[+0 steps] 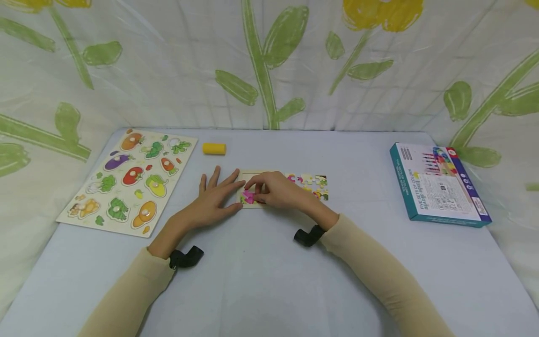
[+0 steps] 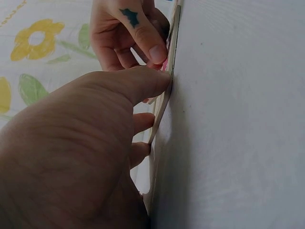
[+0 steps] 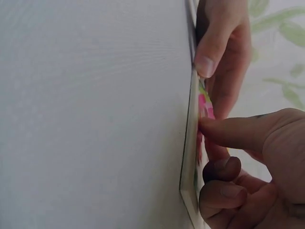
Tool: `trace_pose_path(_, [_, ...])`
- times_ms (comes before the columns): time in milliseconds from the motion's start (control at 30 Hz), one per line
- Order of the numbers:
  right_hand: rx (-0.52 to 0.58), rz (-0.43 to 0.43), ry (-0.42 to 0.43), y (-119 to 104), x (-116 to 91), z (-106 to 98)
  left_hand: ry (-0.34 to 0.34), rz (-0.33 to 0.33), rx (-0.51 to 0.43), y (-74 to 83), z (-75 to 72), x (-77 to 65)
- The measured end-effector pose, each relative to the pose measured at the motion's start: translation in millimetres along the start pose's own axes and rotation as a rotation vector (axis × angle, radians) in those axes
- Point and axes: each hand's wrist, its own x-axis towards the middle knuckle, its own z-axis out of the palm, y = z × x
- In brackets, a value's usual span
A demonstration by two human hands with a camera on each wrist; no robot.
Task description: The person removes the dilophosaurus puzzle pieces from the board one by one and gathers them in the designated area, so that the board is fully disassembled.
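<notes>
A small wooden puzzle tray [image 1: 249, 175] lies flat at the middle of the table. My left hand [image 1: 212, 200] is spread with fairly straight fingers, its thumb and fingertips at the tray's left edge. Over the tray, my right hand [image 1: 278, 189] pinches a pink-patterned puzzle piece [image 3: 205, 110] between thumb and index finger, low at the tray surface. Its other fingers are curled in. Pink and green artwork [image 1: 247, 197] shows at the tray's lower left corner. Further puzzle pieces [image 1: 321, 180] sit just right of the right hand, which hides part of the tray.
A vegetable puzzle board [image 1: 139, 194] lies at the left of the table. Behind the left hand is a yellow cylinder [image 1: 214, 149]. A teal-sided box [image 1: 440, 187] lies at the right. A flowered curtain [image 1: 177, 84] hangs behind the table.
</notes>
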Motion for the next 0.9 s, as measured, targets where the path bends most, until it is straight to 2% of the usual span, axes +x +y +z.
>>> trace_pose_path(200, [-0.014, -0.029, 0.037, -0.8, -1.6, 0.1, 0.002, -0.001, 0.0, -1.2, 0.8, 0.8])
trace_pose_path(433, [0.018, -0.036, 0.091, -4.3, -1.2, 1.6, 0.001, -0.003, -0.009, -0.7, -0.1, 0.6])
trace_pose_path(900, [0.065, -0.021, 0.091, -9.3, 0.5, 4.9, 0.005, -0.003, -0.002, -0.9, 0.2, 0.7])
